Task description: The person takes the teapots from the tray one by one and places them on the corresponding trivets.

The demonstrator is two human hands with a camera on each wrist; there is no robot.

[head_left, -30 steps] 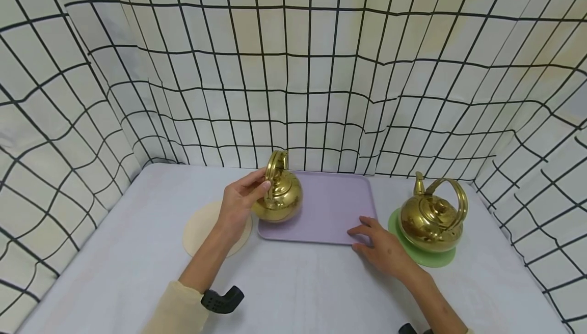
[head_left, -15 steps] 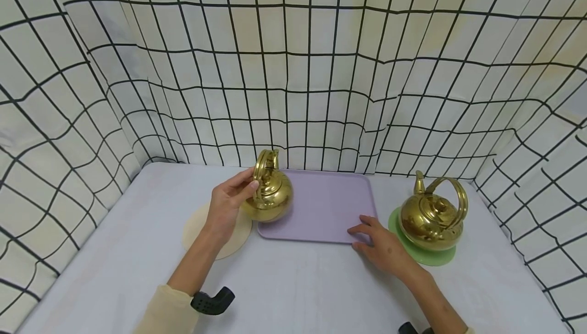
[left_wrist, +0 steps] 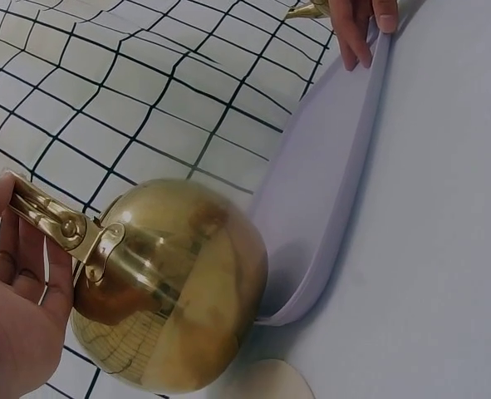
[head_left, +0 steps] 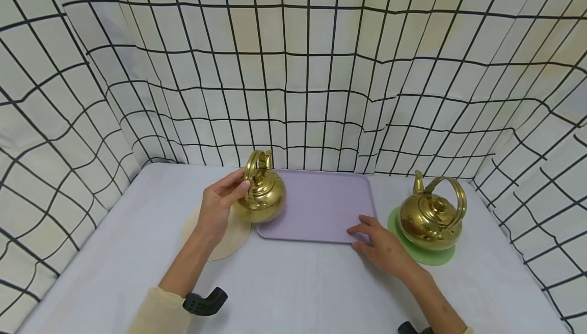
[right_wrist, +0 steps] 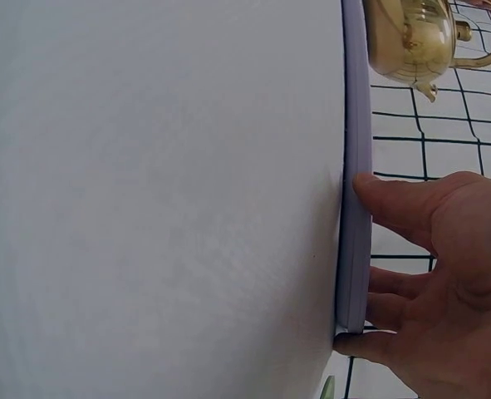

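Observation:
My left hand (head_left: 217, 206) grips the upright handle of a brass kettle (head_left: 263, 199). That kettle hangs over the left end of the lilac tray (head_left: 321, 204) and the cream round mat (head_left: 234, 237); its body shows large in the left wrist view. My right hand (head_left: 382, 247) holds the near right corner of the tray, thumb (right_wrist: 374, 187) against the front rim and the other fingers spread across the corner. A second brass kettle (head_left: 431, 222) stands on a green round mat (head_left: 437, 257), right of the tray.
A white cloth (head_left: 293, 288) covers the table. Black-gridded white walls (head_left: 302, 94) rise close behind the tray and along both sides. Dark straps with camera mounts (head_left: 205, 302) sit at my wrists.
My left hand has carried its kettle leftward, from above the tray's left end toward the cream mat. My right hand, the tray and the second kettle have stayed in place.

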